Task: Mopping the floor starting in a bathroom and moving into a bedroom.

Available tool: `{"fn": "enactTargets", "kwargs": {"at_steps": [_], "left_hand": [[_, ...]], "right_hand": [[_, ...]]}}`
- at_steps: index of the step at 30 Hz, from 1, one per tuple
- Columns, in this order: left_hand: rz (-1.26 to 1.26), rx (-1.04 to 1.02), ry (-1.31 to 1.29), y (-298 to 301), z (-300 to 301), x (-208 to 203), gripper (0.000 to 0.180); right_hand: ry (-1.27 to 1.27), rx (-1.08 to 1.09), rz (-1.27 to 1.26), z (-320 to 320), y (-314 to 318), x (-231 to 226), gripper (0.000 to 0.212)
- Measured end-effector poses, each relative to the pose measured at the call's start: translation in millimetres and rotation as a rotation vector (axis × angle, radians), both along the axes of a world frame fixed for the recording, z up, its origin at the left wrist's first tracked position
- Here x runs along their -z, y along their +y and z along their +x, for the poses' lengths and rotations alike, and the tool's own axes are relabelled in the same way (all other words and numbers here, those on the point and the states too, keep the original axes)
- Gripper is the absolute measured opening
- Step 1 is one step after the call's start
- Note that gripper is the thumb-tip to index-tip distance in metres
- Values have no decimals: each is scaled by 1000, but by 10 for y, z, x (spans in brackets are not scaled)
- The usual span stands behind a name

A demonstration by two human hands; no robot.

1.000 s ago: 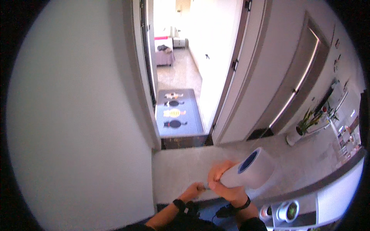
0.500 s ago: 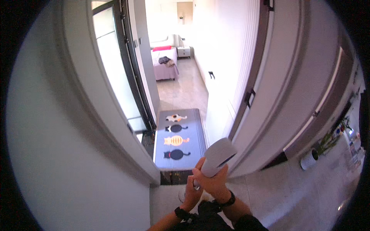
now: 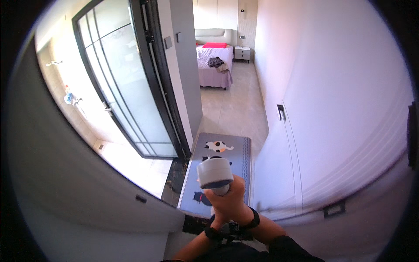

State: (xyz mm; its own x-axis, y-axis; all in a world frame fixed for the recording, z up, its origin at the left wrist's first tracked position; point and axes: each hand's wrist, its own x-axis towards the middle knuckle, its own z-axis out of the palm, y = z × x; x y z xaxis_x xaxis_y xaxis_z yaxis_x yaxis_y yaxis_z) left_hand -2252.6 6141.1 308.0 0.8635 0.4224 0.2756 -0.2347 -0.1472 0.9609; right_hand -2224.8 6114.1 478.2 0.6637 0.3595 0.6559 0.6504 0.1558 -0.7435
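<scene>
Clearly, the right hand [image 3: 231, 201] is closed around the narrow handle of a pale grey, round-headed, plastic-looking handheld device [image 3: 214, 171]. Its head lies forward and slightly left of this nearer hand, the foreshortened long axis seemingly pointing away over the blue-grey, cat-patterned mat [image 3: 240, 164]. The left hand [image 3: 218, 219], lower, is mostly hidden; its grip I cannot tell.

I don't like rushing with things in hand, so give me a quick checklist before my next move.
1. Right hand holding the white roll: ok, gripped just below its head.
2. Left hand gripping too: cannot tell, mostly hidden behind the right.
3. Mat lying flat: ok, no visible folds.
4. Glass door open: ok, tiled floor shows beside it.
5. Bed bare: not ok, dark clothes lie on it.
</scene>
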Motion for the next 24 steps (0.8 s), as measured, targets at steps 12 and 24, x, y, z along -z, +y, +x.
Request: {"fn": "enactTargets", "kwargs": {"at_steps": [12,24], "left_hand": [[249,280,-239,1363,3857,-753,46],[249,739,-389,1755,8848,-2025,58]], "right_hand": [[-79,42,-54,3639,858,-196,23],[-103,-11,137,8846,660,-1480,25]]}}
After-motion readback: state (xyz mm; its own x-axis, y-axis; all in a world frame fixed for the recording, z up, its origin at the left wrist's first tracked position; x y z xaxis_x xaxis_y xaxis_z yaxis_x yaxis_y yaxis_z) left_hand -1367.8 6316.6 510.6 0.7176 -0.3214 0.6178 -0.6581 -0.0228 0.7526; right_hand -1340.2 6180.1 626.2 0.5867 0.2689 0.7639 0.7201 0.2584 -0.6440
